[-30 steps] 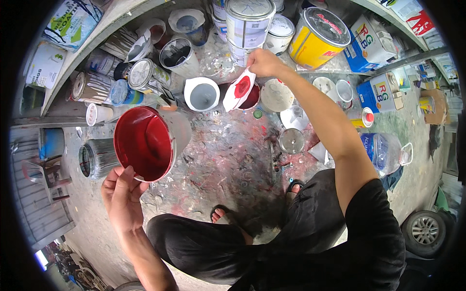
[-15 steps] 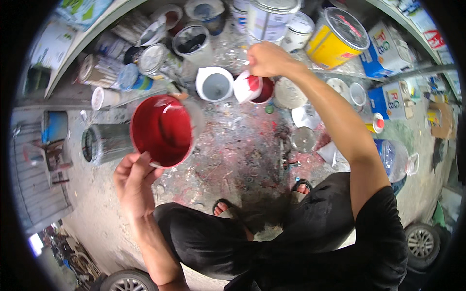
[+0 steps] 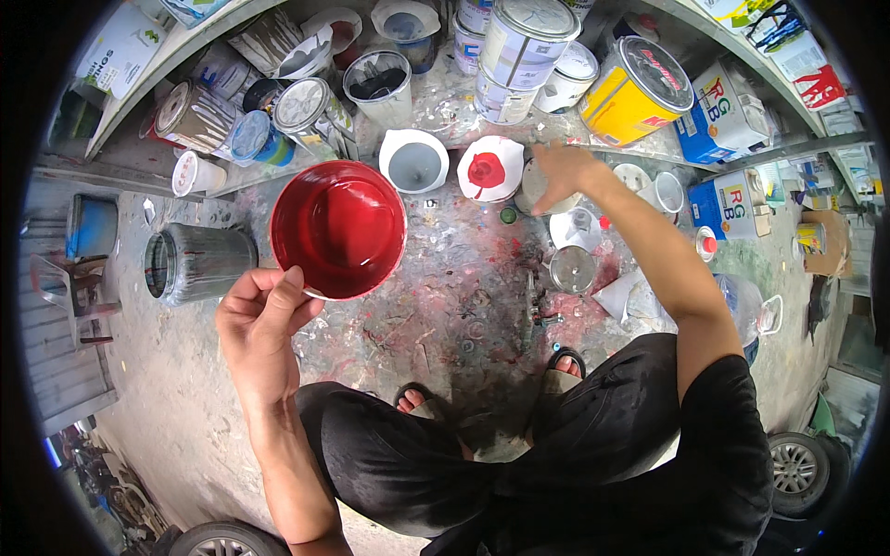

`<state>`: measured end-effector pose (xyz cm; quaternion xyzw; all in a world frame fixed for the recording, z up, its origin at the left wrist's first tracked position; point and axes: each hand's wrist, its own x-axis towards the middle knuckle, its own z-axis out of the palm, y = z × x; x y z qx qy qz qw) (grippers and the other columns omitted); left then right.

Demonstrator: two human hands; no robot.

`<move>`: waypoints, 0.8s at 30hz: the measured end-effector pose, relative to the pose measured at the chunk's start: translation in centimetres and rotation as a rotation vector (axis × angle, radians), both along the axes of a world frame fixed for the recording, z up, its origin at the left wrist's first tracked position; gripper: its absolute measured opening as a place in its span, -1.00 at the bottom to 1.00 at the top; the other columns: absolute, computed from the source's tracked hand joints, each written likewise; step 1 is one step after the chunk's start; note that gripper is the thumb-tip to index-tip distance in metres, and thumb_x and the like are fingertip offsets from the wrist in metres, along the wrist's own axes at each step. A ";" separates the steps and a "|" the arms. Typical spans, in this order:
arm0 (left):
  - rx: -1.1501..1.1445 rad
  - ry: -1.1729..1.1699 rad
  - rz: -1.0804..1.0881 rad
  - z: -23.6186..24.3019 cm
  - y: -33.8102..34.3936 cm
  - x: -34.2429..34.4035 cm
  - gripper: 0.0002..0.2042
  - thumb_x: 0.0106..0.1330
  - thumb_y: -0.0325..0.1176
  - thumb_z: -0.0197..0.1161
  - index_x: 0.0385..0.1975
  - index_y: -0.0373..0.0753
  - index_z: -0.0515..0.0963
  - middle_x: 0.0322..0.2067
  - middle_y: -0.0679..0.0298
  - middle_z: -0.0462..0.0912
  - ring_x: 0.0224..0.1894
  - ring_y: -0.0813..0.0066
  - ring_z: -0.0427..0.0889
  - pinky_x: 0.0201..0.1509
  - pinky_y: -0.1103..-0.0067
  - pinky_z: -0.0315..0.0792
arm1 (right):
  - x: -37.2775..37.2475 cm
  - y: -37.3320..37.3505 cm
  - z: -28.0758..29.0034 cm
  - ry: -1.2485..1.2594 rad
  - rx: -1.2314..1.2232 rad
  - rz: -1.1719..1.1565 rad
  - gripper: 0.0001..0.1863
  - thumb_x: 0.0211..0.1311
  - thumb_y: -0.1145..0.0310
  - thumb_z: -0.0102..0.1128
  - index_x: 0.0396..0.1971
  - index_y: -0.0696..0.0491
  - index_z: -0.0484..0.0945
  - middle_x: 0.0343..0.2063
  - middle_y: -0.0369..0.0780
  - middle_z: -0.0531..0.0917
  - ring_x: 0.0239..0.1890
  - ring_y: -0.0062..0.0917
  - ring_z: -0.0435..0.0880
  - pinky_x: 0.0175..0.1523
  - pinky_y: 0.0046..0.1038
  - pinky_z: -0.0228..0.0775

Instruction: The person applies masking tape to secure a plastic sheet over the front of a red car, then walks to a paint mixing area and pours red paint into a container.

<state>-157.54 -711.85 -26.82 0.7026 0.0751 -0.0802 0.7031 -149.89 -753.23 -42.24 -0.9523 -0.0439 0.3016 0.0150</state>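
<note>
Holding step, apparently: red-coated bucket (image 3: 338,227)
Left hand (image 3: 258,338) pinches its near side; right hand (image 3: 565,174) splayed, far; moving calls for steadiness.

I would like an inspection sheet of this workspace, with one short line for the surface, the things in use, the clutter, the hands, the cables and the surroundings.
Surface: grey concrete floor, stained with red and dark paint.
Things in use: round plastic cup with red-coated inside, mouth tilted toward the camera; white paper piece with red paint.
Clutter: yellow round metal can with dark lid; blue-and-white rectangular box.
Hands: left hand grips the cup's rim; right hand is open, fingers spread, right of the paper; contact unclear.
Cables: nothing seen.
Surroundings: black tyre with silver spoked wheel, lower right.
</note>
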 end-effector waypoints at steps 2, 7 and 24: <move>0.010 0.003 -0.002 0.2 -0.2 -0.1 -0.92 0.36 -0.45 0.26 -0.28 -0.32 0.60 -0.35 0.27 0.69 -0.35 0.57 0.68 -0.22 0.58 0.66 | -1.2 2.1 1.1 0.040 -0.105 -0.087 0.14 -0.33 -0.11 0.61 0.25 0.15 0.21 0.11 0.11 0.44 0.14 -0.03 0.54 0.13 -0.13 0.50; -0.034 -0.028 0.020 1.0 -1.3 -0.8 -0.92 0.32 -0.49 0.32 -0.33 -0.37 0.60 -0.43 0.26 0.68 -0.45 0.63 0.65 -0.29 0.63 0.66 | -1.8 1.9 -0.7 -0.038 -0.166 -0.110 0.15 -0.33 -0.07 0.63 0.27 0.08 0.18 0.14 0.03 0.41 0.12 -0.03 0.56 0.06 0.02 0.53; -0.180 -0.065 -0.093 1.2 -2.0 -1.6 -0.96 0.35 -0.51 0.25 -0.36 -0.27 0.57 -0.44 0.33 0.65 -0.42 0.65 0.64 -0.26 0.64 0.66 | -4.0 12.0 12.8 -0.598 1.061 0.338 0.25 -0.35 0.21 0.70 0.40 0.10 0.06 0.30 0.04 0.32 0.36 -0.15 0.32 0.43 -0.20 0.18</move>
